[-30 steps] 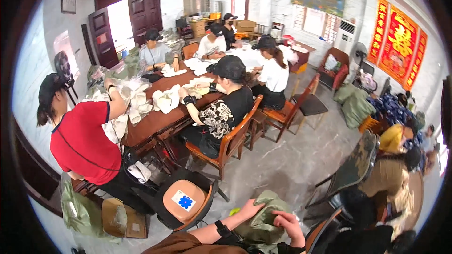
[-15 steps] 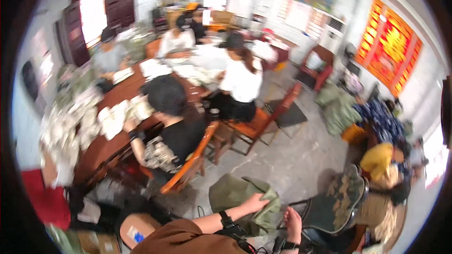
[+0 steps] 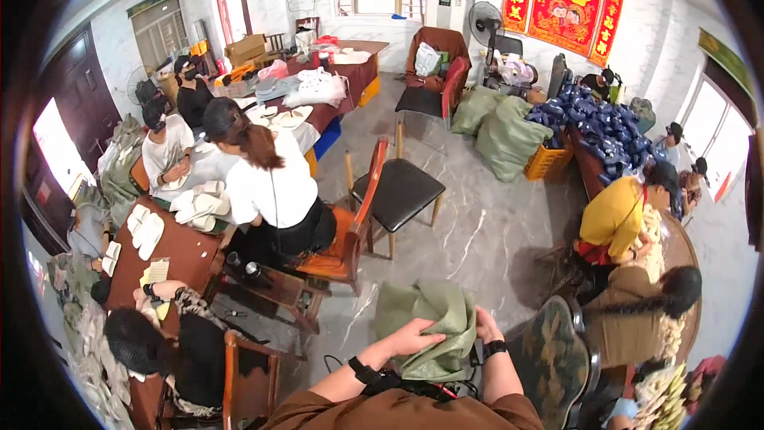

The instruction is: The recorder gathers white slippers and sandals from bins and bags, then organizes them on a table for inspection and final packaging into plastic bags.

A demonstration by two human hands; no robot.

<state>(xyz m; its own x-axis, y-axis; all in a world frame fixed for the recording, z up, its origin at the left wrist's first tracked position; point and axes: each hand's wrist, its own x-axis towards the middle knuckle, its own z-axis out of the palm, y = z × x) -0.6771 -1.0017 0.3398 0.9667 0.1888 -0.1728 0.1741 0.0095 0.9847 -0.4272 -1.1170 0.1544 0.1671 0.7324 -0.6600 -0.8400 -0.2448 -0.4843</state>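
A green woven sack (image 3: pixel 446 304) hangs in front of me at the bottom middle, its cloth gathered in folds. My left hand (image 3: pixel 415 338) is closed on the near left part of its cloth. At the sack's right edge my right hand (image 3: pixel 486 325) grips the cloth, and some of its fingers are hidden behind the fabric. Both wrists wear black bands. What the sack holds, if anything, cannot be seen.
A camouflage-patterned chair (image 3: pixel 545 362) stands close on my right. Ahead are a black-seated chair (image 3: pixel 400 195) and a wooden chair (image 3: pixel 338 259) with a person on it. Full green sacks (image 3: pixel 509 139) stand farther off. People work at tables on both sides.
My right hand, apart from the sack earlier, now has hold of its right edge. The left hand keeps its grip. My view has swung to the right.
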